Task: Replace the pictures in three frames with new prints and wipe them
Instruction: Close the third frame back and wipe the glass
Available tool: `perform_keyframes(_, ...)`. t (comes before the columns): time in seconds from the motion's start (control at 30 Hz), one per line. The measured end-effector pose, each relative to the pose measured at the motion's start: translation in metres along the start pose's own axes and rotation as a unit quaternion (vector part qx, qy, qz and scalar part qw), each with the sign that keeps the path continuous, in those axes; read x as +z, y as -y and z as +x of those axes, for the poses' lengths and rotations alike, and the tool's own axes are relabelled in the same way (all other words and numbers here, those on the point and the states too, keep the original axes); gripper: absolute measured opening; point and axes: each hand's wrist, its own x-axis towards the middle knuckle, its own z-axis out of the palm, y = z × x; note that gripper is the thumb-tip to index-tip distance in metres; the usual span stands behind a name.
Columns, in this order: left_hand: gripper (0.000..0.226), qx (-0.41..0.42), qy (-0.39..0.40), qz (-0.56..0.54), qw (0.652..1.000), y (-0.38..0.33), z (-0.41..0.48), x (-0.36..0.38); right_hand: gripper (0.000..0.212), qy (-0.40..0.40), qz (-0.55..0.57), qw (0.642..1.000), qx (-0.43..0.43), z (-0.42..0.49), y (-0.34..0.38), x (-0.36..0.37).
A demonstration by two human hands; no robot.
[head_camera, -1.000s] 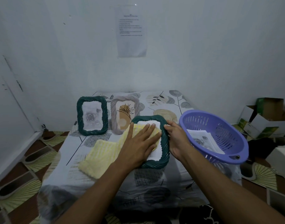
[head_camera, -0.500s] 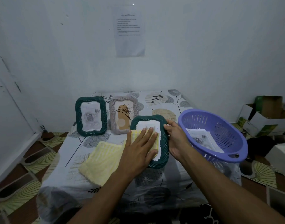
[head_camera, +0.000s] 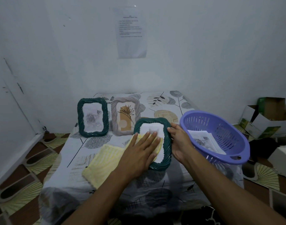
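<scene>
Left hand [head_camera: 139, 153] flat on yellow cloth [head_camera: 106, 163] over green frame [head_camera: 167, 153], right hand [head_camera: 179, 143] gripping its edge, two frames [head_camera: 92, 117] upright behind, purple basket [head_camera: 220, 127] with prints [head_camera: 203, 140] at right

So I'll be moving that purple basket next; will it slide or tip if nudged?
Probably yes. The purple basket already sits tilted near the table's right edge, so a nudge could tip it. It looks like thin slotted plastic holding only paper prints, so likely light and easily shifted.

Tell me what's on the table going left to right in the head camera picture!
Standing green frame → standing beige frame → green frame lying flat, being wiped → purple basket with prints inside. The yellow cloth overlaps several of these, so I left it out.
</scene>
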Motion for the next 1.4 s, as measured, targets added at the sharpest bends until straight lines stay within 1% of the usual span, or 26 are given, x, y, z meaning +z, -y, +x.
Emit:
perform_keyframes(0.07,0.056,-0.037,-0.001,0.006,0.999,0.006,0.008,-0.006,0.021,0.011,0.003,1.000,0.013,-0.002,-0.006,0.002)
perform_keyframes(0.1,0.056,-0.041,0.000,0.006,0.999,0.008,0.012,-0.010,0.022,0.018,0.002,1.000,0.020,-0.004,-0.009,0.004)
perform_keyframes(0.13,0.055,-0.027,0.004,0.003,1.000,0.009,0.015,-0.012,0.022,0.021,0.002,1.000,0.023,-0.006,-0.010,0.004)
perform_keyframes(0.23,0.053,0.056,0.016,-0.015,0.998,0.009,0.006,-0.012,0.026,0.004,0.009,1.000,0.008,-0.002,0.000,0.001)
perform_keyframes(0.27,0.052,0.063,0.018,-0.012,0.998,0.009,-0.001,-0.011,0.026,-0.005,0.013,1.000,-0.001,0.000,0.005,0.000)
perform_keyframes(0.37,0.054,0.020,0.013,0.008,1.000,0.017,-0.007,-0.006,0.024,-0.002,0.001,1.000,-0.008,0.000,0.007,0.002)
perform_keyframes(0.47,0.055,-0.037,-0.001,0.015,0.999,0.019,0.008,-0.010,0.024,0.030,-0.020,0.999,0.014,-0.005,-0.007,0.009)
perform_keyframes(0.53,0.055,-0.039,-0.008,0.017,0.999,0.016,0.018,-0.013,0.023,0.030,-0.009,0.999,0.015,-0.004,-0.005,0.012)
perform_keyframes(0.63,0.055,-0.022,-0.015,0.033,0.999,0.015,0.010,-0.009,0.022,0.001,0.012,1.000,-0.006,0.004,0.010,0.010)
perform_keyframes(0.7,0.056,-0.057,-0.014,0.041,0.997,0.021,0.000,-0.003,0.021,-0.006,0.010,1.000,-0.018,0.007,0.016,0.007)
perform_keyframes(0.8,0.058,-0.129,-0.012,0.026,0.991,0.034,0.001,0.002,0.022,0.009,-0.023,1.000,-0.002,0.004,0.005,0.007)
perform_keyframes(0.87,0.060,-0.152,-0.009,0.004,0.988,0.039,0.008,-0.001,0.023,0.018,-0.021,1.000,0.006,0.001,-0.002,0.009)
perform_keyframes(0.93,0.062,-0.145,-0.012,-0.014,0.989,0.035,0.013,-0.006,0.023,0.010,-0.007,1.000,0.002,0.001,-0.002,0.011)
perform_keyframes(1.03,0.060,-0.071,-0.017,0.015,0.997,0.017,0.007,-0.006,0.019,-0.008,0.007,1.000,-0.012,0.006,0.008,0.011)
perform_keyframes(1.07,0.059,-0.059,-0.024,0.025,0.998,0.014,0.004,-0.006,0.019,-0.010,0.008,1.000,-0.016,0.007,0.012,0.010)
perform_keyframes(1.1,0.058,-0.069,-0.030,0.026,0.997,0.014,0.002,-0.005,0.020,-0.011,0.008,1.000,-0.020,0.008,0.014,0.009)
perform_keyframes(1.2,0.059,-0.153,-0.037,-0.015,0.987,0.026,0.001,-0.003,0.021,-0.005,-0.006,1.000,-0.017,0.007,0.011,0.006)
perform_keyframes(1.23,0.061,-0.168,-0.038,-0.032,0.985,0.029,0.002,-0.005,0.022,0.000,-0.014,1.000,-0.010,0.005,0.006,0.006)
perform_keyframes(1.33,0.064,-0.183,-0.045,-0.075,0.979,0.033,0.013,-0.011,0.025,0.017,-0.006,1.000,0.003,0.002,-0.008,0.007)
perform_keyframes(1.4,0.063,-0.164,-0.032,-0.068,0.984,0.027,0.016,-0.013,0.026,0.017,0.003,1.000,0.003,0.002,-0.010,0.008)
